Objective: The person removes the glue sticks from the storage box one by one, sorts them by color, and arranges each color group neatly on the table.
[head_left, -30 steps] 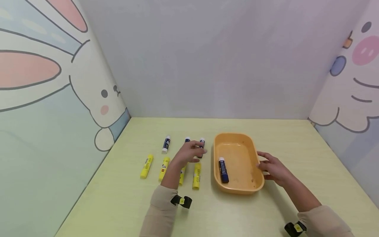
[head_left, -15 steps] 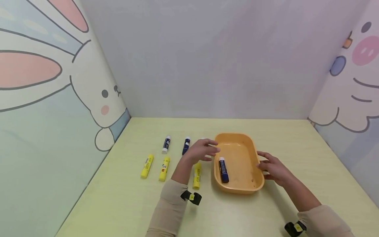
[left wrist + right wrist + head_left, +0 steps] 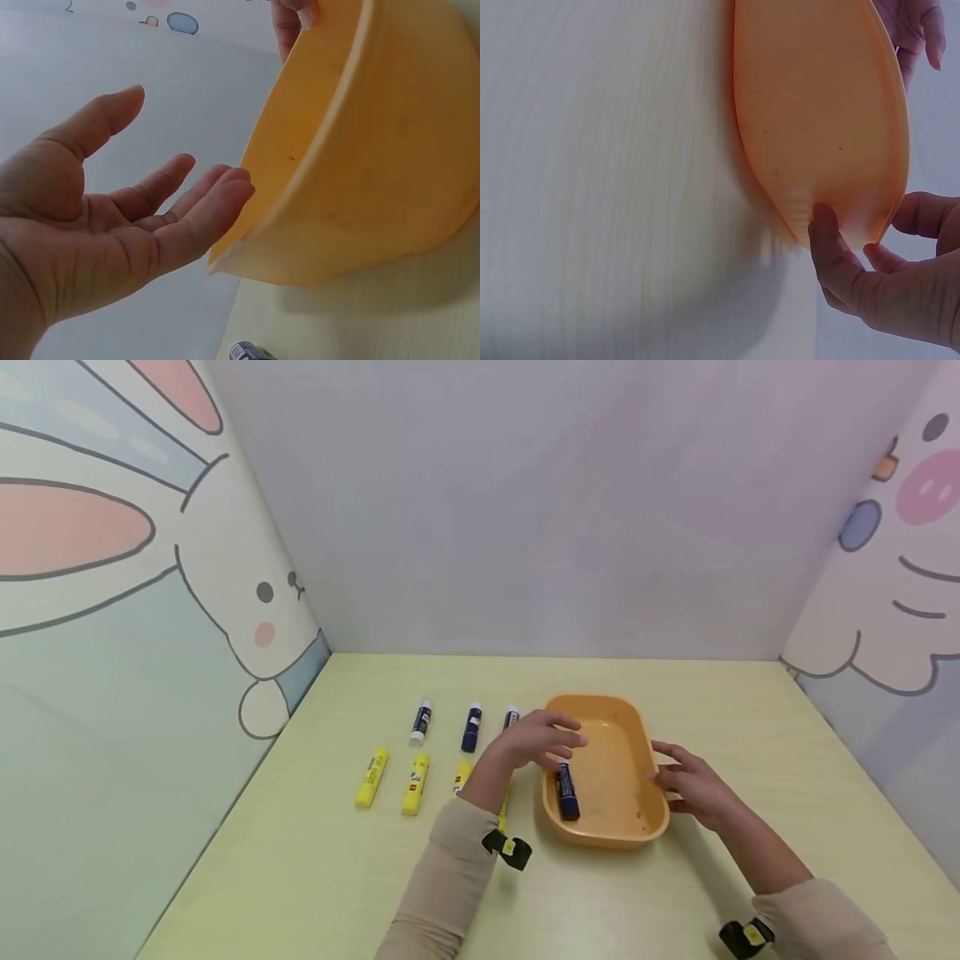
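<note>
- The left hand hovers over the near-left rim of the orange tray, palm down; the left wrist view shows its fingers straight and relaxed, holding nothing, just beside the tray wall.
- The right hand rests against the tray's right side. In the right wrist view its thumb presses on the outer wall and the other fingers curl by the rim, so it grips the tray's edge.
- The tray sits on the pale yellow-green worktop, a little right of the middle.
- Inside the tray, against its left wall, lies a dark blue glue stick, lengthwise, its far end hidden under the left hand.
- Left of the tray, on the worktop, lies a far row of dark blue sticks with white caps: one on the left, one in the middle, and a third just showing behind the left hand.
- Nearer to the person lies a row of yellow sticks: the leftmost, the next, then one partly covered by the left forearm. A sliver of another yellow stick shows at the wrist, mostly hidden.
- Both arms wear beige sleeves, each with a small black clip near the cuff.
- Cartoon animal panels stand around the worktop on the left and right.
</note>
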`<action>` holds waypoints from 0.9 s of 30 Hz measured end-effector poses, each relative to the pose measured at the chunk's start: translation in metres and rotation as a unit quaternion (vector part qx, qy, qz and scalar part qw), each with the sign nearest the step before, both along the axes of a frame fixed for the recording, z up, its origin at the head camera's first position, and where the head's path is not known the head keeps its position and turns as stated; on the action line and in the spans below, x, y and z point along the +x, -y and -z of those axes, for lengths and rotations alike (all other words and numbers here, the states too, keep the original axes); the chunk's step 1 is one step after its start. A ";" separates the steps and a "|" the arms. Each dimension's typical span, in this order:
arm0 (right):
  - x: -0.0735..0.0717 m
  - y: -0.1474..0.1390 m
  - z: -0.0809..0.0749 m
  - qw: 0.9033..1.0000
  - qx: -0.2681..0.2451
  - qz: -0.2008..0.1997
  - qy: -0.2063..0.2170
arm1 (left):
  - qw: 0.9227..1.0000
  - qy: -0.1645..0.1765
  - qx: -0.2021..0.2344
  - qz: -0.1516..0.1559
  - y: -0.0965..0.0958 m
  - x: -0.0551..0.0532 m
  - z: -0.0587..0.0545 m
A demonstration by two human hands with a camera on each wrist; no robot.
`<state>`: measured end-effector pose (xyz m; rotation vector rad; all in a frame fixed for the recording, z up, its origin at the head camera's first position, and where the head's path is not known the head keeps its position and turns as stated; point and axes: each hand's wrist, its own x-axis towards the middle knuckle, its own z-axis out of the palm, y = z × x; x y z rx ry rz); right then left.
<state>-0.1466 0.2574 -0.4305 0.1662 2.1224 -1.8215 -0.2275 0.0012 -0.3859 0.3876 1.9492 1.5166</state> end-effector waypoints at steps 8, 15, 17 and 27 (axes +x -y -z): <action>0.000 0.000 0.002 1.000 -0.003 0.001 -0.001 | 0.998 -0.023 -0.057 0.001 -0.019 -0.002 0.006; -0.001 0.001 0.001 1.000 -0.004 -0.001 -0.007 | 0.992 -0.063 -0.112 0.001 -0.032 -0.007 0.011; -0.002 0.001 0.001 1.000 -0.005 0.000 -0.005 | 0.989 -0.072 -0.126 0.001 -0.035 -0.008 0.013; -0.003 0.001 -0.001 1.000 0.001 0.000 0.003 | 0.991 -0.043 -0.129 -0.019 -0.054 -0.016 0.016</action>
